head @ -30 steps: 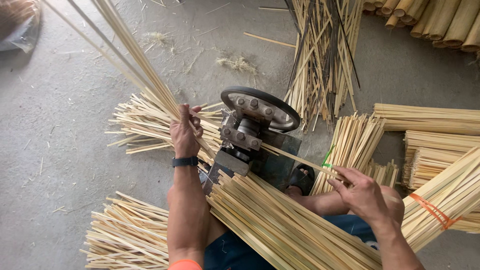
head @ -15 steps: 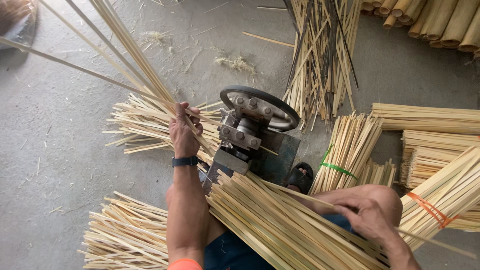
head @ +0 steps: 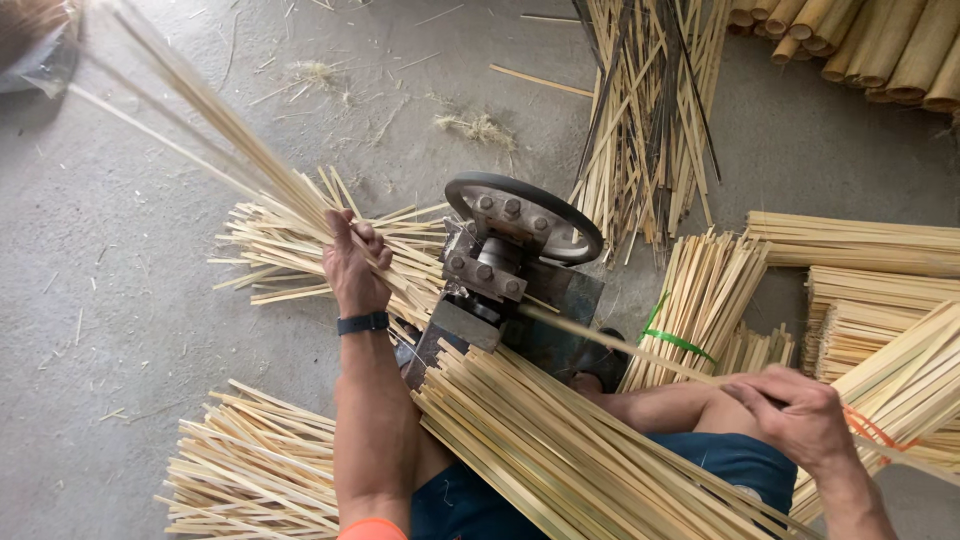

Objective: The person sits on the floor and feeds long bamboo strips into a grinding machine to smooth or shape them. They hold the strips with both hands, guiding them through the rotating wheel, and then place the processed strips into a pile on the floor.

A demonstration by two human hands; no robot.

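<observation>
My left hand (head: 352, 268) grips a fan of long pale bamboo strips (head: 215, 135) that rise up and to the left, left of a small metal machine (head: 505, 275) with a dark handwheel. My right hand (head: 795, 415) pinches one single bamboo strip (head: 620, 345) that runs from the hand into the machine's side. A thick bundle of bamboo strips (head: 570, 450) lies across my lap, between both arms. A black watch is on my left wrist.
Heaps of cut strips lie on the concrete floor at left (head: 255, 470) and behind the machine (head: 290, 245). Bundles, one with a green tie (head: 690, 300), are at right. Longer strips (head: 650, 110) and bamboo poles (head: 860, 45) lie at the top.
My right hand slid down and right, then back a little, along the single strip. My left hand kept its hold near the machine while the fan of strips swung slightly.
</observation>
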